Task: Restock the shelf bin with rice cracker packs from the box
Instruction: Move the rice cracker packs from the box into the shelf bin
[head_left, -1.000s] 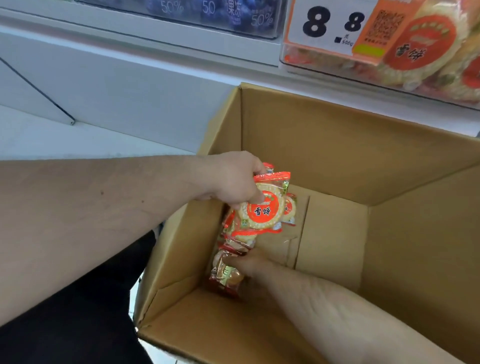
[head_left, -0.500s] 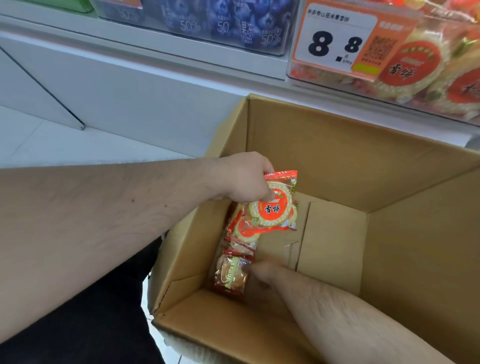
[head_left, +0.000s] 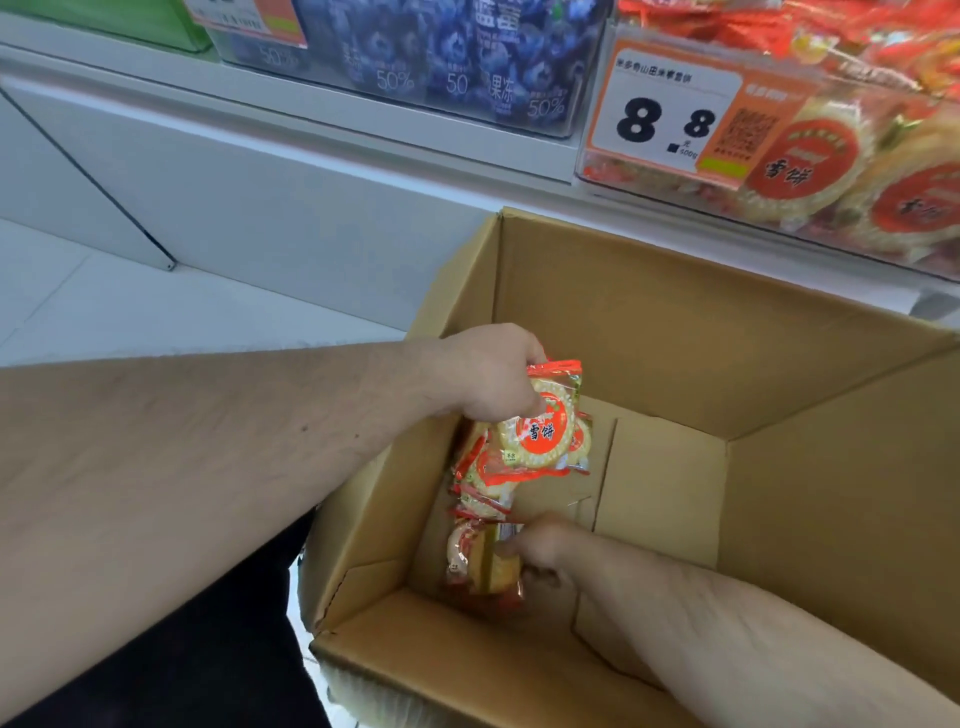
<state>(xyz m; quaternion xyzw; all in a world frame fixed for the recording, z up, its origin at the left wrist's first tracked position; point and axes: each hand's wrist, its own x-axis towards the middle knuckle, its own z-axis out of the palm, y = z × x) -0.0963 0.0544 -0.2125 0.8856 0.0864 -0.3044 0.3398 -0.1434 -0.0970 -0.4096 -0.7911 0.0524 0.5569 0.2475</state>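
Observation:
An open cardboard box (head_left: 675, 332) stands below the shelf. My left hand (head_left: 485, 379) is shut on a bunch of orange-and-white rice cracker packs (head_left: 540, 436), held inside the box over its left side. Low on the box floor, my right hand (head_left: 540, 551) grips another rice cracker pack (head_left: 475, 564) standing on edge; its fingertips are partly hidden behind the pack. The clear shelf bin (head_left: 841, 171) at the upper right holds several of the same packs behind an orange price tag (head_left: 670, 122) reading 8.8.
A neighbouring clear bin of blue jelly packs (head_left: 441, 67) sits left of the cracker bin. The white shelf front (head_left: 260, 182) runs behind the box. White floor (head_left: 104, 312) lies to the left. The right part of the box floor is bare cardboard.
The view tilted up, showing more of the shelf bins. My left hand lifted its bunch of packs slightly. My right hand closed on the pack at the box bottom.

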